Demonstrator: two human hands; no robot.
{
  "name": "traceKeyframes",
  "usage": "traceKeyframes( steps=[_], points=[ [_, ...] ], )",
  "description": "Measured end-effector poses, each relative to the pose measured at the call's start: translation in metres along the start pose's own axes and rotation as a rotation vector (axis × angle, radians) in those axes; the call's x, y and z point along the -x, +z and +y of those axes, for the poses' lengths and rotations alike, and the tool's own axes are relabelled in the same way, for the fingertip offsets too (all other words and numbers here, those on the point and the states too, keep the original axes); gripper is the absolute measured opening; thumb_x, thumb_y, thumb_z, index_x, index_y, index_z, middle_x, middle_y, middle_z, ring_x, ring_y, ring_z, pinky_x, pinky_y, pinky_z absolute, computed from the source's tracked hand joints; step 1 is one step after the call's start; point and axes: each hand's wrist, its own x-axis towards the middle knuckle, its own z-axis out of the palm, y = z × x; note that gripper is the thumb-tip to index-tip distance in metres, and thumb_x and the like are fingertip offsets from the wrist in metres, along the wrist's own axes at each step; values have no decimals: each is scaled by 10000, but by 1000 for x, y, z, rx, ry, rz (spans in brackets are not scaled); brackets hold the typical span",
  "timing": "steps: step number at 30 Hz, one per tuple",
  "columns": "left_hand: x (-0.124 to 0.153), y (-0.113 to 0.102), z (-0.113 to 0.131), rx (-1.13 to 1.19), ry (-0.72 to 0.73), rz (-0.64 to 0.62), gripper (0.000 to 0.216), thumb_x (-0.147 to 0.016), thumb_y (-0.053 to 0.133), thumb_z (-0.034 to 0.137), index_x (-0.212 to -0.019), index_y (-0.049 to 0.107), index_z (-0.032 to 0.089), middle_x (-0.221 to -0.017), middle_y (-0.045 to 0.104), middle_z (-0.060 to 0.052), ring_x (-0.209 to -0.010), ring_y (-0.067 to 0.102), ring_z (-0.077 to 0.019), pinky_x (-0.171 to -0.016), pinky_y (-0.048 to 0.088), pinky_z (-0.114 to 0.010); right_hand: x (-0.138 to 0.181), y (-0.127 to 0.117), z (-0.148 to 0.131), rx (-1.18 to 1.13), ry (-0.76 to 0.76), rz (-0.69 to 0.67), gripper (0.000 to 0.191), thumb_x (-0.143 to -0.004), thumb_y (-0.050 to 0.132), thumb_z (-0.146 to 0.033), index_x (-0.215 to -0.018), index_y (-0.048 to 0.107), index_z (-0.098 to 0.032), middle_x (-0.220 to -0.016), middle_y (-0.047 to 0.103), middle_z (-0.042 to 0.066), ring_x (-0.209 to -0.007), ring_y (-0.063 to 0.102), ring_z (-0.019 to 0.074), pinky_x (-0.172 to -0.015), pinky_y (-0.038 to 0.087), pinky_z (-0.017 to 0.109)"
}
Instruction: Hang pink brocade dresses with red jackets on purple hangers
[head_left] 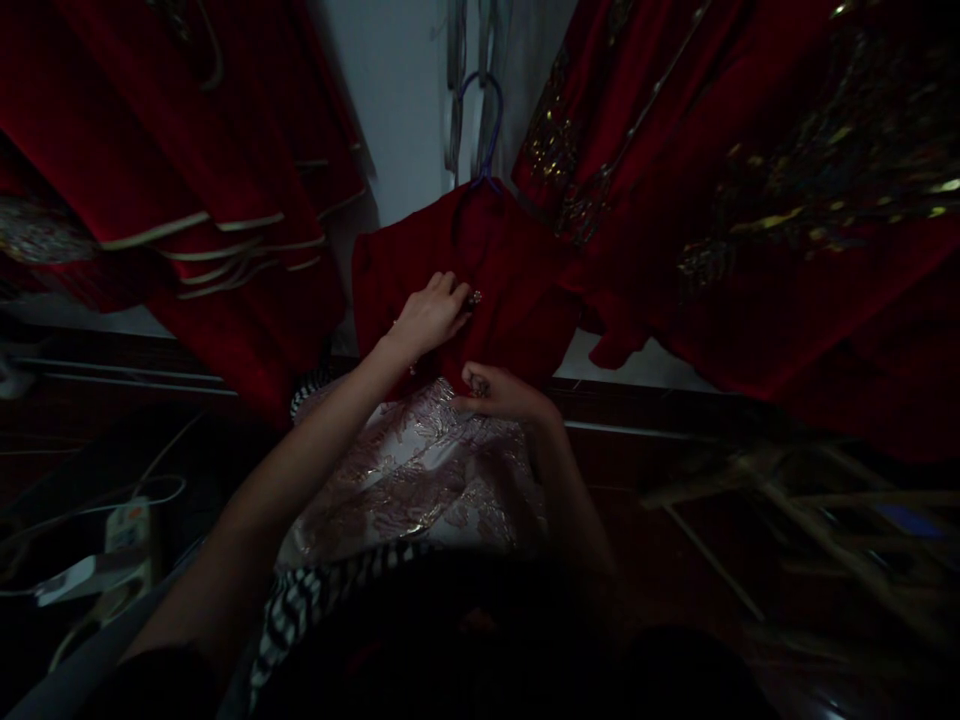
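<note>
A short red jacket (pixel 525 290) hangs on a purple hanger (pixel 495 130) in front of me. My left hand (pixel 431 318) lies at the jacket's front, fingers bent and closed on its cloth beside a small sparkling button (pixel 475 297). Lower down, by the hem, my right hand (pixel 510 395) is curled closed. A small shiny piece (pixel 478 385) shows at its fingers; whether this is a button or something else, I cannot tell. Below the jacket spreads a pale pink skirt (pixel 405 470) with a metallic flower pattern.
Red garments with gold trim (pixel 225 230) hang at the left. Another red garment with sequins (pixel 810 220) hangs at the right. A power strip (pixel 129 530) with cables lies at the lower left. A wooden frame (pixel 810 500) stands at the lower right. The light is dim.
</note>
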Motion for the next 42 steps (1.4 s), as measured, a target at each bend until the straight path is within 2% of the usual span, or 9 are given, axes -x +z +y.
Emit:
traceKeyframes(
  steps=[3,7,14,20,24,31,35,42],
  points=[
    [-9,0,0,-106,29,-15,281,-915,461,322,-1104,561,140,-1153,523,-161,-1128,480,-280,-855,488,-381,1,-2,1,-1,28,-3,292,-781,631,-391,-780,407,-203,-662,405,-60,-609,374,83,-553,285,215],
    [-20,4,-3,-123,95,20,278,-918,447,317,-1045,594,117,-1135,523,-176,-1113,490,-298,-920,439,-447,4,-5,0,27,59,0,271,-778,628,-365,-785,412,-201,-667,411,-59,-616,380,85,-568,289,215],
    [-24,14,-15,-66,188,149,269,-908,453,316,-1012,618,132,-1128,548,-175,-1122,475,-323,-937,383,-492,7,-8,-3,44,49,23,288,-773,630,-399,-792,425,-197,-685,421,-55,-637,382,90,-579,293,217],
    [-27,14,-14,33,190,204,219,-871,510,302,-989,619,154,-1112,566,-144,-1118,468,-315,-998,305,-531,7,-8,0,12,84,13,292,-777,633,-378,-767,399,-204,-665,426,-56,-600,378,83,-562,288,219],
    [-29,10,-13,51,260,160,186,-873,495,267,-1001,609,194,-1022,606,-96,-1076,481,-275,-1042,250,-529,8,-10,4,18,98,16,280,-776,630,-384,-781,419,-200,-683,456,-50,-601,397,83,-558,301,218],
    [-38,10,-26,31,404,94,228,-871,434,189,-978,632,224,-881,637,-71,-992,505,-232,-1073,244,-501,6,-8,11,86,128,57,272,-772,630,-397,-810,448,-200,-672,479,-51,-601,416,89,-555,305,214],
    [-42,6,-27,81,379,93,197,-850,473,228,-934,650,223,-831,640,-70,-964,516,-244,-1081,221,-525,5,-7,11,75,146,55,272,-772,626,-401,-807,442,-203,-666,478,-54,-592,410,88,-551,302,213],
    [-45,4,-20,-24,338,113,193,-811,555,284,-914,661,162,-943,595,-113,-1067,484,-306,-1047,242,-566,7,-8,12,66,146,63,276,-770,629,-404,-801,443,-202,-669,458,-60,-602,389,85,-559,297,209]
  ],
)
